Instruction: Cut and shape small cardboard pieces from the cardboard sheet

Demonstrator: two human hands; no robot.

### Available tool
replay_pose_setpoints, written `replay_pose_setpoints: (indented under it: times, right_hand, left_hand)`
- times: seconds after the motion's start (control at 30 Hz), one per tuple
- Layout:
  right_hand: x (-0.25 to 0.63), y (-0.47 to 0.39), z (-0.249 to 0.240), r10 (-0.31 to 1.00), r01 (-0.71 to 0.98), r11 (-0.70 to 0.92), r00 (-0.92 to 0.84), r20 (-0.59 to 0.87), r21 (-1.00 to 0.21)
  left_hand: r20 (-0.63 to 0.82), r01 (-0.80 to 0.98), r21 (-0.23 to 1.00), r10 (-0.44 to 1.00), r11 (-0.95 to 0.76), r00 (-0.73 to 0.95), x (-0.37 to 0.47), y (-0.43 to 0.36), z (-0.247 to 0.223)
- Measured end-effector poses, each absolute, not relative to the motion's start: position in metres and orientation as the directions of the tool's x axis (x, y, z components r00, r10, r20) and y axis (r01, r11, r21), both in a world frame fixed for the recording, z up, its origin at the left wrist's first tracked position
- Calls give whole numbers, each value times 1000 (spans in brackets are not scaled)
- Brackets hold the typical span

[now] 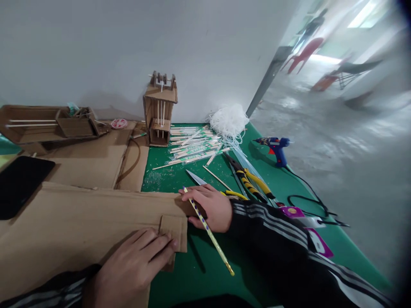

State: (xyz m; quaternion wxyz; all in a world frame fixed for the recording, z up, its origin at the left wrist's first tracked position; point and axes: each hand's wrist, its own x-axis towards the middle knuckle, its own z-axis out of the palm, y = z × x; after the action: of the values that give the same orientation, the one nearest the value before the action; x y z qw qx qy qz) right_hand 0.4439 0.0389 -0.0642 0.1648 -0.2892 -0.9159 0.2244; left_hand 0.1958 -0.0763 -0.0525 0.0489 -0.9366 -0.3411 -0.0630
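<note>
My left hand point(138, 261) presses a small cardboard piece point(175, 226) down on the right edge of a large cardboard sheet point(83, 218). Its fingers lie bent and flat on the piece. Just right of it, my right hand point(210, 207) holds a yellow pencil with dark dots point(210, 235) between its fingers, the far end slanting toward me. The fingertips of my right hand rest on the sheet's upper right corner. Part of another small cardboard strip point(169, 262) shows beneath the piece.
Behind are a cardboard frame point(160, 113), wrapped sticks point(192, 147), white string point(228, 122) and a cardboard box point(38, 126). At right lie pliers point(248, 182), scissors point(195, 177), a blue glue gun point(278, 149) and purple-white items point(317, 241). A black phone-like slab point(22, 182) sits left.
</note>
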Motion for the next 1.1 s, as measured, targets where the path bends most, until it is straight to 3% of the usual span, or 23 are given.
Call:
replay_pose_setpoints:
  times: [0.3,0.5,0.6,0.8,1.1]
  right_hand:
    - [446,41,-66,581,418,738,-792,185,-529]
    - [443,42,-76,606,427,737,-762,230,-524]
    - [442,42,-81,617,441,739,-747,247,-510]
    - [442,43,-83,613,438,747,-745,264,-500]
    - [440,41,-75,617,454,737,-754,226,-501]
  left_hand:
    - [4,639,31,640,-768,769,195,-74,-40]
    - [141,595,-37,585,-803,798,190,-70,-37]
    - [103,584,-51,578,-810,810,185,-65,-36]
    - [-70,673,156,671,-723,738,182,-55,-23]
    - [18,624,311,661,-716,750,193,-49,-14]
